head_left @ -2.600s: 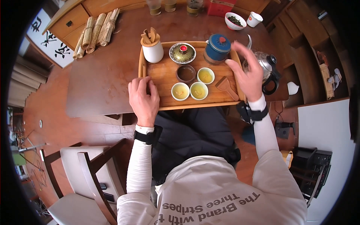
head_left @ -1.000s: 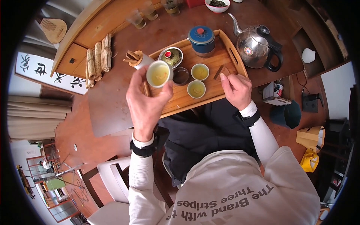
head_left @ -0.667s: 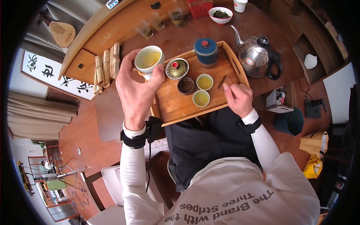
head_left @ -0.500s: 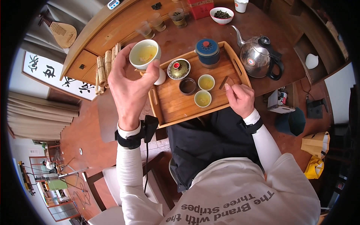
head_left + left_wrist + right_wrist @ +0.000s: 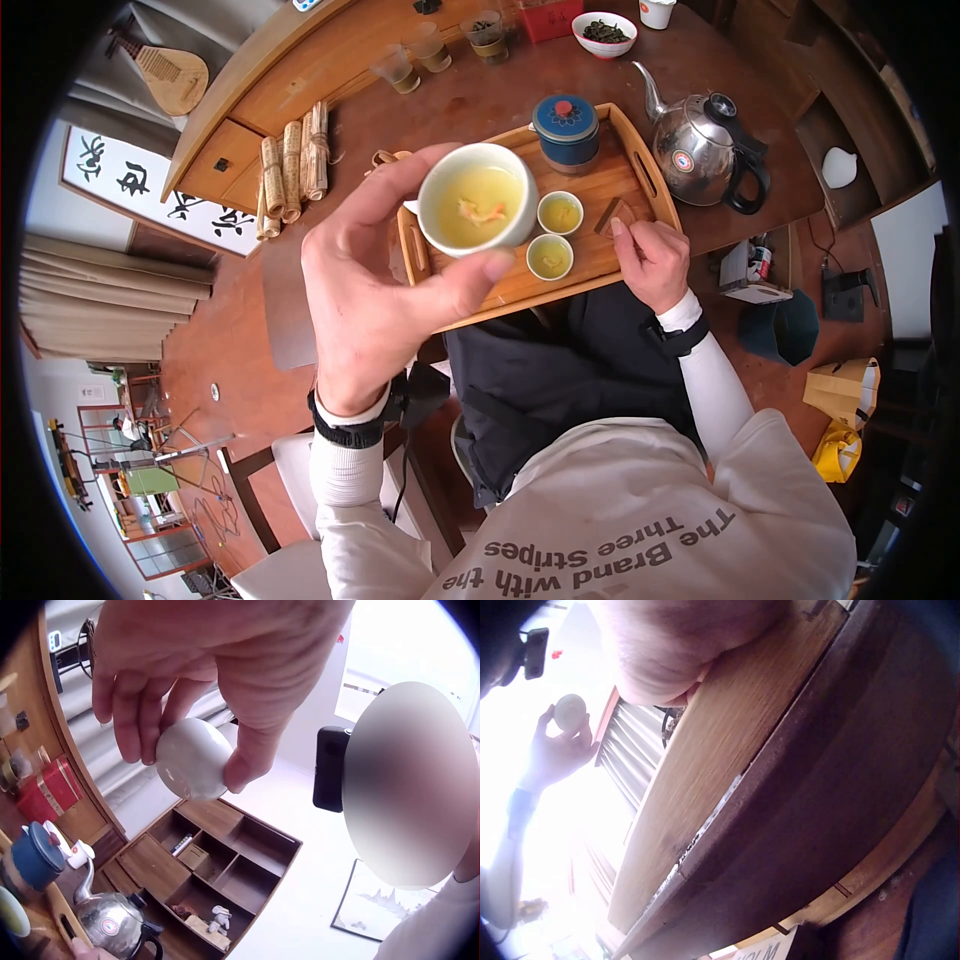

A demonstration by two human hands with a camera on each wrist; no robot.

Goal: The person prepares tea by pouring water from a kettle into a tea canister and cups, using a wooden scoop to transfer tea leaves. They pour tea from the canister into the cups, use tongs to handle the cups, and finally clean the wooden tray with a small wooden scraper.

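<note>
My left hand (image 5: 365,275) holds a white cup (image 5: 432,225) of yellow liquid by its sides, thumb opposite fingers, raised above the tray (image 5: 480,312). A small pinkish piece lies in the liquid. In the left wrist view, the cup (image 5: 193,761) shows its pale outside between thumb and fingers. Two more filled cups (image 5: 560,213) (image 5: 550,258) stand on the tray. My right hand (image 5: 652,262) rests with loosely curled fingers on the tray's front right corner, beside a brown wooden tool (image 5: 614,214). In the right wrist view, this hand (image 5: 686,645) lies against the tray's wooden side (image 5: 705,761).
A blue lidded pot (image 5: 566,130) stands at the tray's back. Right of the tray is a steel kettle (image 5: 695,150). Behind are a bowl of dark leaves (image 5: 604,36), several glasses (image 5: 430,48) and a red box (image 5: 550,18). Bamboo rolls (image 5: 292,170) lie left.
The left hand, first on the tray's left edge, has lifted a cup from the tray and brought it close to the head camera. The right hand has come down to the tray's front right corner.
</note>
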